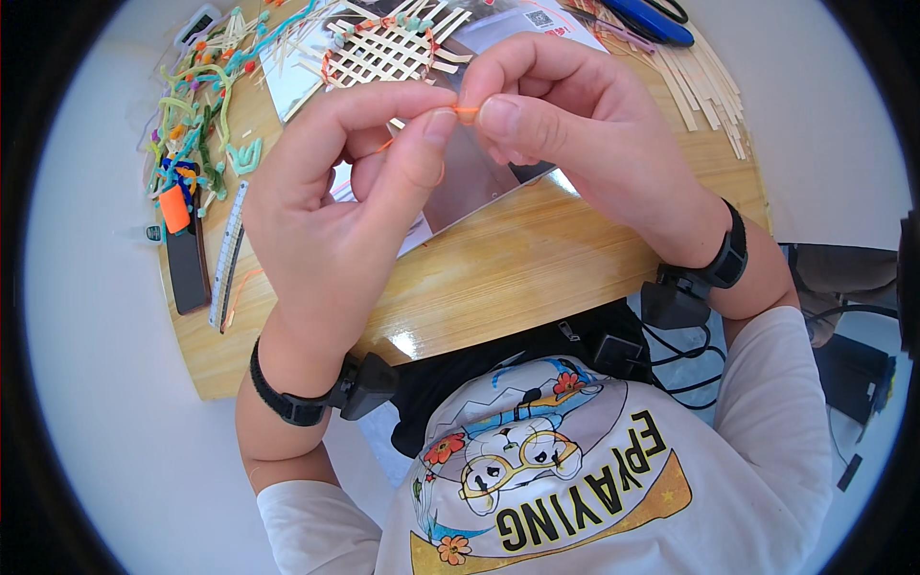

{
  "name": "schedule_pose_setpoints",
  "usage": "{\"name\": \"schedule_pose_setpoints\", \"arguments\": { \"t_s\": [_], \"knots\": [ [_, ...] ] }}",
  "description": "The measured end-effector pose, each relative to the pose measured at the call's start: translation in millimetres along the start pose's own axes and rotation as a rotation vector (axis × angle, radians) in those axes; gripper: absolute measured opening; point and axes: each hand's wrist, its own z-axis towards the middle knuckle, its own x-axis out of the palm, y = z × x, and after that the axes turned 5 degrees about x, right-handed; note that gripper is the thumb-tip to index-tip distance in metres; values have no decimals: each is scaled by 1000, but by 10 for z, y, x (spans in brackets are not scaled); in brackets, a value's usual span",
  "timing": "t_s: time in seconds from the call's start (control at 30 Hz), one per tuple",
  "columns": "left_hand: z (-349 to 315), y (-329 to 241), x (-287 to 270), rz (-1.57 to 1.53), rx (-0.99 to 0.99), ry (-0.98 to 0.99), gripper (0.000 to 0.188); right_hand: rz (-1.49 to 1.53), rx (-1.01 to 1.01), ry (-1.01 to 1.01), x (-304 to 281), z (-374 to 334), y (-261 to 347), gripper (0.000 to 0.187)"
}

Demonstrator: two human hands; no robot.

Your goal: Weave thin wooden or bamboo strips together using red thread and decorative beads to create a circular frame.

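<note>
Above the table, my left hand (335, 172) and my right hand (599, 129) meet fingertip to fingertip. Both are closed in a pinch on a thin orange cord (467, 110), of which a short stretch shows between the thumbs. Another bit of orange shows below the left fingers; the rest of the cord is hidden by my hands. Just beyond the left fingers lies a round woven lattice (383, 56) of pale flat strips, edged with orange and pale green. It rests on a printed sheet (470, 192) that passes under both hands.
Colourful fuzzy stems and beads (206, 105) are heaped at the left, near a ruler (228, 254) and a dark flat case (188, 259). Loose pale strips (695, 86) and blue-handled scissors (652, 19) lie far right. The wooden table's (508, 259) near edge runs before my body.
</note>
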Motion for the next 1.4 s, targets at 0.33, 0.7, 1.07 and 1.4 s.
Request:
{"name": "schedule_pose_setpoints", "arguments": {
  "t_s": [0.33, 0.7, 1.07, 1.4],
  "knots": [
    [24, 41, 12, -90, -20, 15, 13, -41, 16, -43, 6, 7, 34, 18],
    [-6, 165, 25, 12, 272, -9, 18, 425, 232, 219, -40, 41, -79, 19],
    [20, 134, 24, 226, 448, 31, 21, 419, 270, 202, -20, 73, -120, 18],
    [-11, 166, 20, 28, 311, 88, 16, 350, 189, 134, -39, 63, -100, 20]
  ]
}}
